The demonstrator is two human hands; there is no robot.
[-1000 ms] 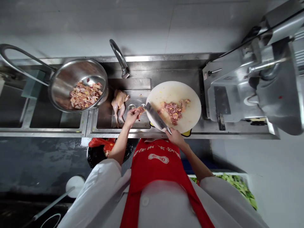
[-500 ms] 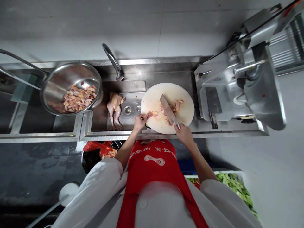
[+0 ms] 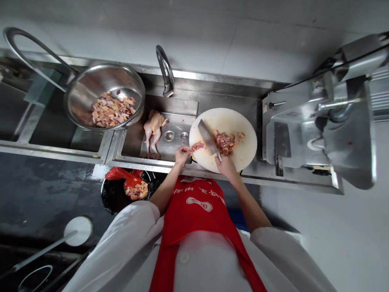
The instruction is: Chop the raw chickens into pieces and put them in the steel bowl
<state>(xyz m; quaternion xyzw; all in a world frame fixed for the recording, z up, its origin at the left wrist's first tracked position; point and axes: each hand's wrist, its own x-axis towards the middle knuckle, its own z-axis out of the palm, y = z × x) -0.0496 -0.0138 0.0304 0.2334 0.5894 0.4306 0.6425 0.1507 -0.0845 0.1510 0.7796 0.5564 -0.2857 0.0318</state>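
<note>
My right hand (image 3: 225,165) is closed round the handle of a cleaver (image 3: 207,136), its broad blade over the left half of a round white cutting board (image 3: 243,156). Just right of the blade lies a heap of chopped raw chicken (image 3: 225,142). At the board's left edge my left hand (image 3: 182,155) pinches the end of a strip of raw chicken (image 3: 198,146), which reaches toward the blade. Left of that hand, a whole plucked chicken (image 3: 154,126) lies in the sink (image 3: 178,117).
A large steel bowl (image 3: 74,97) with cut chicken pieces stands at the left. Behind the sink rises a faucet (image 3: 164,67). A metal slicing machine (image 3: 306,121) stands right of the board. On the floor is a black-lined bin (image 3: 114,198) with a red bag.
The view has turned and shifted. The cleaver has moved left off the chopped heap, toward the strip in my left hand. Both hands keep their holds.
</note>
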